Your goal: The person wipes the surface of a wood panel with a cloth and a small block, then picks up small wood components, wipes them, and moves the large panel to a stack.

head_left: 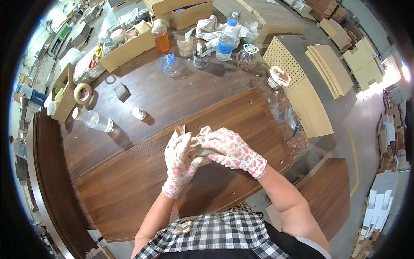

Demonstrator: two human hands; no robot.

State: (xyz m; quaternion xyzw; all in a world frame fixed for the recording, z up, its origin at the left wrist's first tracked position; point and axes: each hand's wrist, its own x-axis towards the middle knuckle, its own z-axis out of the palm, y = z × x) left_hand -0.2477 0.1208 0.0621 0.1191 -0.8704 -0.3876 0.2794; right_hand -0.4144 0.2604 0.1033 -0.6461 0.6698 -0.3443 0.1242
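Both of my hands wear white gloves with a pink flower print. My left hand [177, 162] and my right hand [233, 151] meet over the middle of a brown wood-grain panel [125, 194], closed on a bunched whitish rag [197, 144]. A brown-stained end of the rag sticks up beside the left fingertips. Much of the cloth is hidden by the gloves. The panel lies flat on the dark worktable [207, 93] and has several small holes near its edges.
Past the panel stand a small white-capped bottle [138, 113], a lying clear bottle [92, 120], a dark block [122, 92], a blue-labelled water bottle [225, 45] and a bottle of amber liquid [160, 38]. Stacked brown boards [49, 185] rise at left; a stained cup [278, 78] sits at right.
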